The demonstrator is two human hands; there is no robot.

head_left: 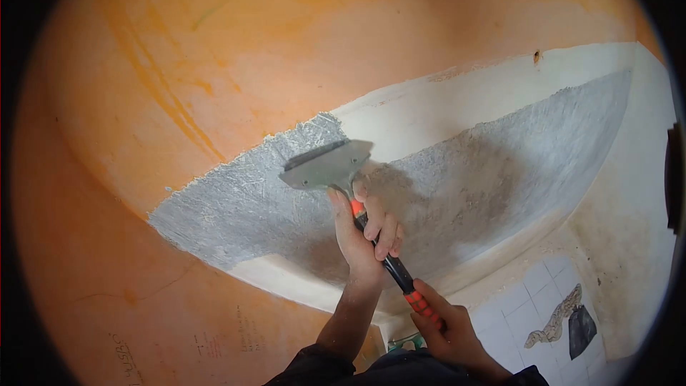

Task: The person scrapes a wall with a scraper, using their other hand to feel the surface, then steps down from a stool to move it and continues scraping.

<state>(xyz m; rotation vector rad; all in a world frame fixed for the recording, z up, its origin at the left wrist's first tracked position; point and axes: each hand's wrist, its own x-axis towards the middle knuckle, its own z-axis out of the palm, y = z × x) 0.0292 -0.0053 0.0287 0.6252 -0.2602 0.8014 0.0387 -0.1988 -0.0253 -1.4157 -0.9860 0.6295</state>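
Note:
A long-handled wall scraper (325, 166) with a wide metal blade and a black and red handle slants up across the middle of the view. My left hand (368, 232) wraps the upper handle just below the head, thumb and fingers closed round it. Lower down, my right hand (449, 325) grips the red ribbed end of the same handle. The blade edge overlaps the rough grey stripped patch (250, 179) of the wall. Right of the blade lies a band of smooth white coating (421, 114), bordered by orange paint (286, 50) above.
Handwriting marks the orange wall (128, 343) at lower left. White floor tiles (514, 314) show at lower right, with a dark object (582, 332) and a pile of debris (554, 318) on them. A small hole (537, 57) sits in the white band.

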